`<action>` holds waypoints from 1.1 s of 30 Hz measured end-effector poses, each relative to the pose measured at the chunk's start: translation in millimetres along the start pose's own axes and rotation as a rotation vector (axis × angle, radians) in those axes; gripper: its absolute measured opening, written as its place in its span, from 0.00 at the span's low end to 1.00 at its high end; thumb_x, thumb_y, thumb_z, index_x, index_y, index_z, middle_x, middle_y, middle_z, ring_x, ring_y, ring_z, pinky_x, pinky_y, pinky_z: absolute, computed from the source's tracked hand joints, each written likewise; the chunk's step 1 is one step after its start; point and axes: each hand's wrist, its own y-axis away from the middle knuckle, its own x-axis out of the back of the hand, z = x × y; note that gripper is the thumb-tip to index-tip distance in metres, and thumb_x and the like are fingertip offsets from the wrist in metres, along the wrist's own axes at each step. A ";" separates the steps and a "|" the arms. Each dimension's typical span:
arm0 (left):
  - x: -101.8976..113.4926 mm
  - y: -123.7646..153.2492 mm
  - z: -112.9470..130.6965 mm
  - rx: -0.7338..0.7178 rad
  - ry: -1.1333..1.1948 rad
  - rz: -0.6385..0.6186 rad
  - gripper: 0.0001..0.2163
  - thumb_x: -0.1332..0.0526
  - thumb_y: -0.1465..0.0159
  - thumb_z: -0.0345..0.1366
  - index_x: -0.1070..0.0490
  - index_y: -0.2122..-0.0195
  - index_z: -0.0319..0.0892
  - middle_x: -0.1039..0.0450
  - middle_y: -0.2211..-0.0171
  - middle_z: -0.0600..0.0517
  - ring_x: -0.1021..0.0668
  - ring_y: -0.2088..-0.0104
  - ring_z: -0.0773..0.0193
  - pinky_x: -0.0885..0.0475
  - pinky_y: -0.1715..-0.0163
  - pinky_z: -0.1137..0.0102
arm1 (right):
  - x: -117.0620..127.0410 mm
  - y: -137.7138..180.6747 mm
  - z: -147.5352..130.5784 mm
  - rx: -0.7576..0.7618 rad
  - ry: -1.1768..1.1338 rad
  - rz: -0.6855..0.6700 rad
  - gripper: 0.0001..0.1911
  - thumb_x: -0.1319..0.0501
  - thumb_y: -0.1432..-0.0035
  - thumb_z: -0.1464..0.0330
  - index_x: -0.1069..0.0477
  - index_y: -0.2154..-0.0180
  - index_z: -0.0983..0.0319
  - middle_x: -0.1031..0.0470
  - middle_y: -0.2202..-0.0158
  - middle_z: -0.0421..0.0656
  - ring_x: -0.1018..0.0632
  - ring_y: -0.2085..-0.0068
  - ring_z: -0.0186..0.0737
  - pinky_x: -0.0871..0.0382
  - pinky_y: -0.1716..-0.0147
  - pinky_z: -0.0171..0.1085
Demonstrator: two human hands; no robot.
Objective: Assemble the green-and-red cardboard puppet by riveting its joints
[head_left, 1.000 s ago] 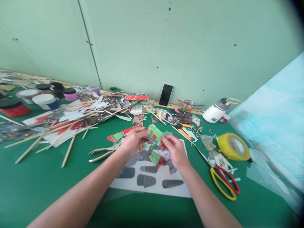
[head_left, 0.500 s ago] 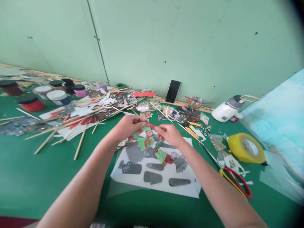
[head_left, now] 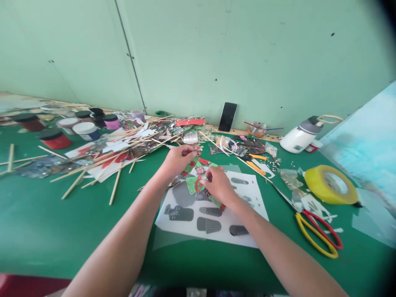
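A jointed flat figure (head_left: 191,185), cut in green and red pieces, hangs between my hands above a white sheet (head_left: 255,194) printed with grey shapes. My left hand (head_left: 177,161) is closed in a pinch at the figure's upper end. Lower down, my right hand (head_left: 220,185) has its fingertips pressed together at the figure's middle, near a pink round piece. A red strip (head_left: 204,161) of the figure shows between the two hands. My right hand covers part of the lower pieces.
Scissors (head_left: 321,231) and yellow tape (head_left: 331,184) lie to the right, near a white bottle (head_left: 298,138). Wooden sticks (head_left: 116,183) and paint jars (head_left: 55,139) spread over the left side. A phone (head_left: 228,117) leans on the wall.
My right hand has let go of the red strip and shifted down to the figure's middle. My left hand keeps its pinch near the top. The whole view has swung slightly left.
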 end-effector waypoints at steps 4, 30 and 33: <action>4.7 1.2 1.1 -0.035 -0.095 -0.156 0.12 0.39 0.43 0.43 0.24 0.68 0.39 0.27 0.73 0.52 0.29 0.73 0.66 0.37 0.74 0.72 | 29.4 -5.5 10.9 -0.098 -0.377 -0.032 0.04 0.39 0.50 0.69 0.34 0.73 0.61 0.30 0.77 0.38 0.29 0.75 0.35 0.36 0.72 0.36; -23.8 14.1 -0.3 0.214 -0.045 -0.435 0.13 0.36 0.45 0.47 0.24 0.65 0.45 0.31 0.74 0.54 0.33 0.78 0.69 0.39 0.85 0.76 | 91.7 -13.4 23.6 -0.050 -0.539 0.093 0.05 0.37 0.50 0.67 0.27 0.69 0.62 0.26 0.74 0.40 0.29 0.74 0.33 0.35 0.73 0.34; -27.1 14.8 1.5 0.225 0.015 -0.422 0.11 0.36 0.46 0.45 0.24 0.67 0.44 0.32 0.77 0.56 0.35 0.80 0.71 0.40 0.85 0.76 | 91.2 -14.6 25.2 -0.068 -0.553 0.082 0.05 0.37 0.51 0.67 0.26 0.70 0.62 0.25 0.74 0.41 0.27 0.73 0.34 0.34 0.72 0.35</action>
